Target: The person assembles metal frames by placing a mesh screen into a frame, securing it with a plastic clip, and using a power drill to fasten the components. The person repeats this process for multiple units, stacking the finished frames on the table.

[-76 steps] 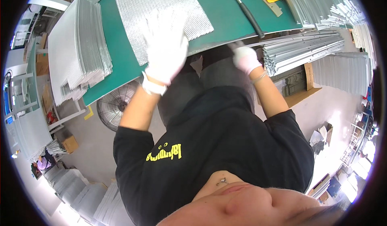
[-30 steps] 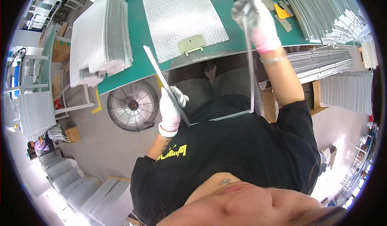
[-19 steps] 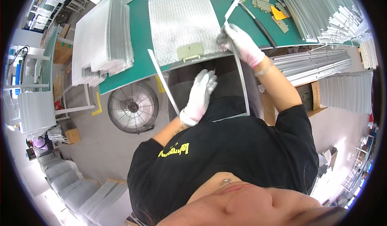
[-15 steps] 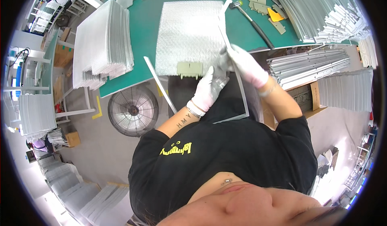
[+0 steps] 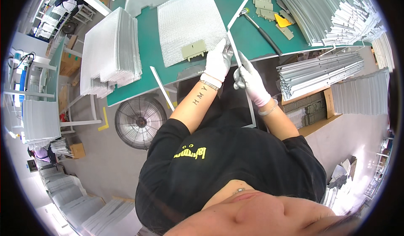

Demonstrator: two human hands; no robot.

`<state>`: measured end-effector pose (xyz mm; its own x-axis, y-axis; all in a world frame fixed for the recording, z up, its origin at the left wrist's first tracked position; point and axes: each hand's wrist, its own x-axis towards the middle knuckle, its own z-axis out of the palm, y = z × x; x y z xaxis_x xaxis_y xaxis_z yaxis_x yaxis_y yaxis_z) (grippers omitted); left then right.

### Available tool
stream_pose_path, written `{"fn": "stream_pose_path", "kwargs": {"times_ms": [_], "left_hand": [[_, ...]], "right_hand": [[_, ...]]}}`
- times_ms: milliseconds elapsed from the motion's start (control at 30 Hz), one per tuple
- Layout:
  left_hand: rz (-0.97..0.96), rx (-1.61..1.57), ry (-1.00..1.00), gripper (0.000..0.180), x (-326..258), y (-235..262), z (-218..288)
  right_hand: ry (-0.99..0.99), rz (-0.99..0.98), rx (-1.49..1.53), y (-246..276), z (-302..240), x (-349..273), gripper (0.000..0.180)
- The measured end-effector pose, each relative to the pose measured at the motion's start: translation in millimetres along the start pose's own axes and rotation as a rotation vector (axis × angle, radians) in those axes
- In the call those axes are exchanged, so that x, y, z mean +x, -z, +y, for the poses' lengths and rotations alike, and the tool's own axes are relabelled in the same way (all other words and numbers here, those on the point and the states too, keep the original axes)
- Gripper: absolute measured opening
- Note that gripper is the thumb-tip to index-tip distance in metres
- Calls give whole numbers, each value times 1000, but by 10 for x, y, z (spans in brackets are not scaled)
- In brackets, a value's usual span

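My right hand (image 5: 251,78), in a white glove with grey fingers, is closed around a thin pale metal frame strip (image 5: 234,46). The strip bends at an angle above my hands and runs down toward my body. My left hand (image 5: 218,63), gloved the same way, is beside the strip at the right edge of a silvery mesh sheet (image 5: 189,21). Its thumb and fingers are drawn together, and what lies between them is hidden. On the sheet's near edge sits a small olive-green tabbed plate (image 5: 194,50). Another pale strip (image 5: 159,82) slants off the table edge to the left.
Mesh sheets are stacked (image 5: 110,50) on the left of the green table (image 5: 147,42). A hammer (image 5: 263,34), olive plates (image 5: 264,4) and a yellow piece (image 5: 283,21) lie to the right. Metal strips (image 5: 322,69) are piled beside me; a floor fan (image 5: 141,121) stands left.
My left hand has moved up to the strip beside the mesh sheet. My right hand has dropped slightly toward me. The mesh sheet and its olive plate have shifted up and turned a little.
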<state>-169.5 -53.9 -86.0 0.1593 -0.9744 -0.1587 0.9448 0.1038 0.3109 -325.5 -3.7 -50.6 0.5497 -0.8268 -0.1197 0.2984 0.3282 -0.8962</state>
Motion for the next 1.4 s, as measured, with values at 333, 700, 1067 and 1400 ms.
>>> {"fn": "stream_pose_path", "kwargs": {"times_ms": [333,700,1067,1400], "left_hand": [[4,548,-213,29,97,98,-70],[-14,490,-5,23,-330,-227,-60],[391,1869,-625,45,-990,480,1866],[19,1084,-269,74,-1154,-77,1940]], "right_hand": [[-34,46,-150,-141,-1,-197,58],[211,43,-492,81,-357,862,50],[-54,-83,-127,220,-216,1162,28],[133,-105,-211,140,-462,800,25]]}}
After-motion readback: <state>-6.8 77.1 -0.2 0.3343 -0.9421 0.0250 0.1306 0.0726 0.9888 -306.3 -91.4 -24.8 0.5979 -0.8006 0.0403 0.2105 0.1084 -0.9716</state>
